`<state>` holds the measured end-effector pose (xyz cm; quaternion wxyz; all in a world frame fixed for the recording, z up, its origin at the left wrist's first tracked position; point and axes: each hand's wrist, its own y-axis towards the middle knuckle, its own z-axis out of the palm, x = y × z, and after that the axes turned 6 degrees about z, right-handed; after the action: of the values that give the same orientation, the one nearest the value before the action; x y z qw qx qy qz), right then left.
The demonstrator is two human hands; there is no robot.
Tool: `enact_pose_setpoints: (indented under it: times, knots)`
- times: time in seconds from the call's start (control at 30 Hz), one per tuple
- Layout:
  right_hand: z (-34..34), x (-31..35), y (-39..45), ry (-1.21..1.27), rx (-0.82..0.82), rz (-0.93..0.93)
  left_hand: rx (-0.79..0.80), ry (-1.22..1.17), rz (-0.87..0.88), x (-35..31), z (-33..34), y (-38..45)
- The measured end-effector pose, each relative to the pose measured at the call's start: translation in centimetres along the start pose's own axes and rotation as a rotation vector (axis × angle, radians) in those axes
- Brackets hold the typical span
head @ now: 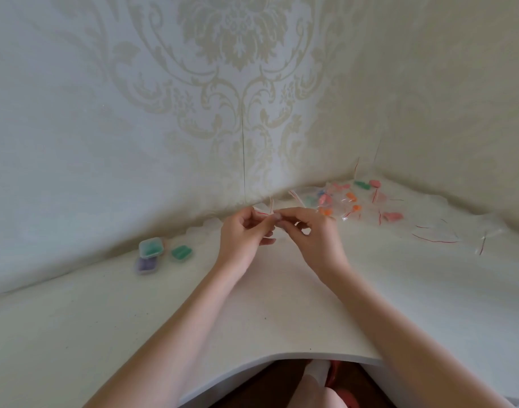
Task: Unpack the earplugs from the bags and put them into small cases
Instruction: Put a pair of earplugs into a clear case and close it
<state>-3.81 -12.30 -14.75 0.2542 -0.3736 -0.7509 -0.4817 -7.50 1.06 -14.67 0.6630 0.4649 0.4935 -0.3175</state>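
Head view. At frame centre the left hand [243, 231] and right hand [309, 232] meet, fingers curled, pinching between them a small clear bag [266, 209] with a red seal line; its contents cannot be made out. The film is judged light, limp and slippery, best taken at the lips just above the seal; foam earplugs would be soft and near weightless. A heap of unopened bags [345, 198] holding coloured earplugs lies right of centre, empty bags [435, 231] further right. Three small cases [152, 254], apparently filled, sit at left on the white table [105, 334]. No legible writing or brand.
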Motion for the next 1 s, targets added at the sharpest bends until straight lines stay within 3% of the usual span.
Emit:
enact_pose_setpoints:
  times: [0.17, 0.33, 0.67, 0.9, 1.0]
  knots:
    - [0.0, 0.5, 0.3, 0.243, 0.051, 0.210, 0.016, -0.004, 0.013, 0.0, -0.1, 0.1]
    - [0.1, 0.4, 0.3, 0.245, 0.070, 0.273, 0.079, 0.054, 0.058, 0.1, -0.3, 0.0]
    - [0.0, -0.2, -0.8, -0.274, 0.226, -0.046, 0.159, 0.433, 0.255, 0.6, 0.3, -0.9]
    - [0.0, 0.4, -0.7, -0.153, 0.163, -0.075, 0.214, 0.634, 0.375, 0.6, 0.1, -0.9]
    - [0.3, 0.4, -0.9, -0.223, 0.109, -0.037, 0.223, 0.777, 0.469, 0.5, 0.3, -1.2]
